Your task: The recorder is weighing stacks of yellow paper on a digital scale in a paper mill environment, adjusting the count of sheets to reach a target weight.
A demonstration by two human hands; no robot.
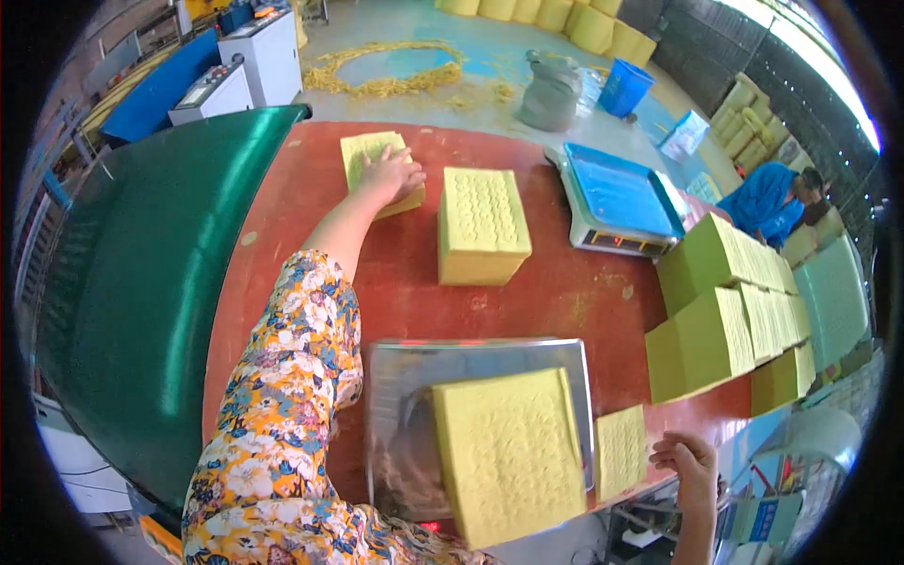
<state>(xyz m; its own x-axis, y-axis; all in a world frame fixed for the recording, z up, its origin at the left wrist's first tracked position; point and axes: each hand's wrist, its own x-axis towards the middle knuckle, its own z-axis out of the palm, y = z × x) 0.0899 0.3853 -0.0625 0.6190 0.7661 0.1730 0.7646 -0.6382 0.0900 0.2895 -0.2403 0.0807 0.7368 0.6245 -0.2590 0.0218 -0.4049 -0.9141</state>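
My left hand (384,179) reaches to the far left of the table, its fingers spread over the top of a stack of yellow embossed paper (356,149). Just right of it stands a taller stack of the same paper (485,221), untouched. Close to me, a large yellow paper stack (508,457) sits slightly turned on a weighing scale's steel pan (400,414), overhanging its near edge. My right hand (692,461) hovers at the lower right with loosely bent fingers apart and nothing visible in them. Beside its fingertips lies a small stack of yellow paper (621,454).
A scale with a blue tray (621,198) stands at the table's far right. Several large yellow stacks (702,348) line the right edge. A green curved panel (160,301) borders the left. Beyond are a blue bin (625,88), a grey sack (551,94) and a person in blue (767,198).
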